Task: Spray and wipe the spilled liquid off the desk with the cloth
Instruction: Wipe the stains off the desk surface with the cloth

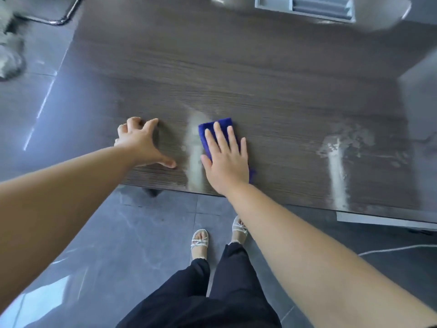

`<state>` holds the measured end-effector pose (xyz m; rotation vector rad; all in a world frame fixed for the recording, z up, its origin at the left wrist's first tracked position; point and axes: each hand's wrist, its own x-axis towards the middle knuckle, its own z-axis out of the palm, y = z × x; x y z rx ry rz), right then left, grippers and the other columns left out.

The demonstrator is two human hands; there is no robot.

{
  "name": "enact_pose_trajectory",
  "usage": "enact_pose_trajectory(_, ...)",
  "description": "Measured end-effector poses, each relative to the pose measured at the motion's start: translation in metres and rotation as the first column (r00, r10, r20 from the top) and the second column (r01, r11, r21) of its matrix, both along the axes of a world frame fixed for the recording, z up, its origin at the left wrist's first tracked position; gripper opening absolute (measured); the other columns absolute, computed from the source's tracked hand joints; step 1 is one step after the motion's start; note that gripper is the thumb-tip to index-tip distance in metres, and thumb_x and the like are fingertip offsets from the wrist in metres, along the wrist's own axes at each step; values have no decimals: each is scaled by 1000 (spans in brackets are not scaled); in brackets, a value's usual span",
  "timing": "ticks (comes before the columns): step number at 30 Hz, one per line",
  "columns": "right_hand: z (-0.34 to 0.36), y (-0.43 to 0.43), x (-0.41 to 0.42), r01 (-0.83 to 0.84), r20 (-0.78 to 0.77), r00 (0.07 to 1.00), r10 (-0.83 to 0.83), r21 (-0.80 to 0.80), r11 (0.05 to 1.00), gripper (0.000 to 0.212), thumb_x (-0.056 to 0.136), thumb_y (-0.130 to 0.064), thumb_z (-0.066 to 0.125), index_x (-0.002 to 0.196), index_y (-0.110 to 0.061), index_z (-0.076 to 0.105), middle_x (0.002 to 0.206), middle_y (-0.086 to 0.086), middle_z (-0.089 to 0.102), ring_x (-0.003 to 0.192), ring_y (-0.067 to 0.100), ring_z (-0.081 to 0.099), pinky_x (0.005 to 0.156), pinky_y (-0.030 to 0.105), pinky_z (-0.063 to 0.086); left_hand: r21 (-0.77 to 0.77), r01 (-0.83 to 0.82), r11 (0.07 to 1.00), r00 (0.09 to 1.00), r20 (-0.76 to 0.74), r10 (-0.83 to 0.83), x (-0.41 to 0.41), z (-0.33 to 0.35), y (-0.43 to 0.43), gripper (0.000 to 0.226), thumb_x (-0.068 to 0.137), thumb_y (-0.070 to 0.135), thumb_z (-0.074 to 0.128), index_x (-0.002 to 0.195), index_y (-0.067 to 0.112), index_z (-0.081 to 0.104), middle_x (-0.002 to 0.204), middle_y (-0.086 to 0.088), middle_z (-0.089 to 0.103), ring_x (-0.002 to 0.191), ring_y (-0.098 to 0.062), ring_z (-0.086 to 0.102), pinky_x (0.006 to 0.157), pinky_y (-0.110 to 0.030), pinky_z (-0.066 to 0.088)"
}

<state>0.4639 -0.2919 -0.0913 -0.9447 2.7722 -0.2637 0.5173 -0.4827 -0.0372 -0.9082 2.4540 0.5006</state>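
A folded blue cloth (214, 125) lies on the dark wood-grain desk (212, 72) near its front edge. My right hand (225, 159) presses flat on the cloth with straight fingers. Just left of the cloth runs a pale wet streak (195, 157) down to the desk edge. A second whitish streak with splatter (338, 171) sits further right on the desk. My left hand (139, 142) rests on the desk near its left edge, fingers spread and bent at the tips, holding nothing. No spray bottle is in view.
A grey cable tray (305, 5) is set into the desk's far edge. A chrome chair frame (63, 17) stands on the tiled floor at the far left. My feet in white sandals (199, 241) stand below the desk's front edge. A white cable (397, 249) lies on the floor at right.
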Motion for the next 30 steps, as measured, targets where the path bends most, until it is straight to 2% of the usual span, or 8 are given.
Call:
enact_pose_trajectory(5, -1, 42, -62, -418, -45, 907, 419, 38, 908, 54, 95, -43, 26, 147, -27, 28, 156, -5, 20, 144, 23, 16, 113, 56, 9, -15, -83, 996, 996, -26, 82, -5, -6, 5, 120, 47, 54, 87, 145, 38, 19, 149, -5, 11, 137, -31, 10, 112, -52, 20)
enact_pose_trajectory(8, 3, 42, -98, 66, -35, 997, -64, 67, 996, 52, 100, -37, 30, 150, -29, 16, 159, -8, 6, 146, 20, 5, 115, 53, 6, -8, -78, 997, 997, -21, 78, -4, -8, 4, 121, 48, 56, 85, 146, 37, 17, 151, -5, 8, 139, -32, 6, 113, -56, 14)
enact_pose_trajectory(12, 3, -28, -68, 530, 18, 848, -530, 28, 848, 59, 99, -40, 30, 152, -24, 8, 159, -3, -4, 146, 24, -4, 115, 53, 2, -6, -70, 998, 998, 7, 70, -7, -5, 4, 118, 50, 56, 85, 145, 35, 18, 149, -7, 11, 138, -32, 7, 111, -60, 14)
enact_pose_trajectory(15, -2, -47, -20, 106, -15, 994, -107, -18, 994, 61, 97, -42, 35, 151, -22, 15, 159, 1, 5, 146, 27, 3, 115, 53, 5, -14, -52, 999, 999, 9, 52, -8, -5, 5, 119, 49, 58, 84, 145, 34, 18, 148, -9, 12, 138, -33, 8, 111, -61, 15)
enact_pose_trajectory(19, -2, -3, -47, -515, -64, 855, 514, 5, 857, 56, 90, -41, 36, 143, -23, 37, 153, 0, 31, 141, 27, 27, 109, 58, 20, -27, -42, 999, 999, 5, 42, -8, -9, 4, 121, 48, 60, 83, 146, 35, 16, 149, -8, 12, 138, -34, 7, 111, -60, 15)
enact_pose_trajectory(23, 2, 5, -113, -83, -22, 996, 84, 18, 996, 53, 98, -35, 35, 148, -26, 24, 158, -5, 13, 145, 23, 11, 114, 56, 10, -18, -32, 999, 999, 14, 32, -7, -9, 3, 122, 49, 61, 82, 146, 36, 13, 149, -8, 10, 139, -33, 5, 112, -60, 14)
enact_pose_trajectory(26, 1, -42, -104, 398, -25, 917, -397, 21, 917, 57, 100, -36, 32, 151, -25, 10, 159, -5, -1, 146, 23, -1, 116, 52, 5, -23, -34, 999, 999, 20, 34, -7, -8, 3, 121, 49, 62, 82, 146, 36, 14, 149, -8, 11, 138, -33, 7, 111, -59, 15)
enact_pose_trajectory(30, 1, -57, -63, -22, -16, 1000, 22, 26, 999, 61, 98, -44, 30, 151, -19, 13, 159, 3, 4, 145, 28, 3, 114, 52, 6, -35, -36, 999, 999, 15, 37, -7, -6, 3, 121, 46, 61, 83, 145, 35, 18, 145, -8, 16, 135, -33, 11, 110, -60, 18)
